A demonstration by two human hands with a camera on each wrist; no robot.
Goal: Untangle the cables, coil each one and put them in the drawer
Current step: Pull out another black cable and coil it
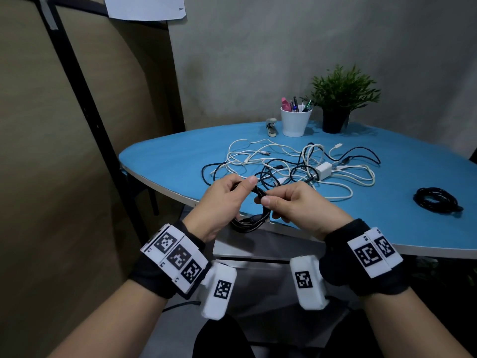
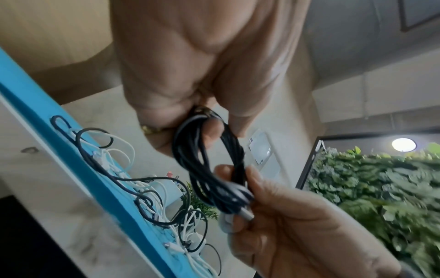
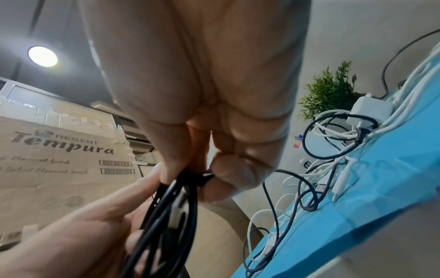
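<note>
While the left hand (image 1: 223,202) grips the black coil (image 1: 254,215), the right hand (image 1: 296,202) pinches it.

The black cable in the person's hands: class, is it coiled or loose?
Coiled. The black cable is gathered in several loops, gripped by the left hand and pinched by the right hand.

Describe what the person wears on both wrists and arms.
The forearms are bare, with no sleeves. Behind the left hand and the right hand sits a black wrist strap each, carrying white blocks printed with black square marker codes. A white padded camera pod, also marked, hangs under each wrist.
</note>
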